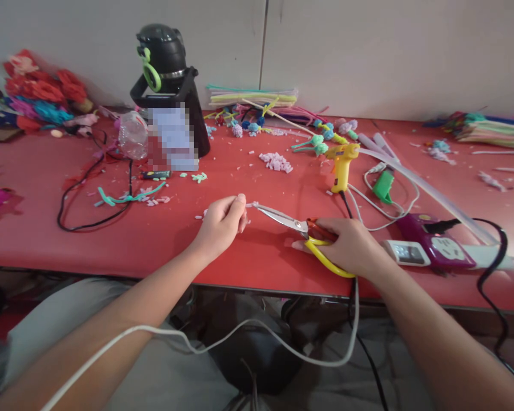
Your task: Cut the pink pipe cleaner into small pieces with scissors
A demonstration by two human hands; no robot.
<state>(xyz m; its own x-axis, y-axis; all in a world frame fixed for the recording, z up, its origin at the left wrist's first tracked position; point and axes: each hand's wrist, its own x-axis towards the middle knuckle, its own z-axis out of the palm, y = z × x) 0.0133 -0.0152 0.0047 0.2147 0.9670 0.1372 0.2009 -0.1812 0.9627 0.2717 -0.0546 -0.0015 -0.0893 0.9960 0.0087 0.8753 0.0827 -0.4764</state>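
Between the thumb and fingers of my left hand point(225, 220) is a short piece of pale pink pipe cleaner point(251, 204), pinched so that only its end shows. My right hand point(351, 245) grips a pair of scissors point(302, 225) with yellow and orange handles. The blades point left, their tips at the pipe cleaner's end; whether they touch it I cannot tell. Beyond my hands lies a small heap of cut pale pink pieces point(276, 162). More scraps lie under and beside my left hand.
A yellow glue gun point(341, 165) with a long glue stick stands behind my right hand. A purple power strip point(437, 242) and cables lie to the right. A black bottle point(167, 74) and a phone point(173, 137) stand back left. Pipe cleaner bundles point(252, 97) lie along the wall.
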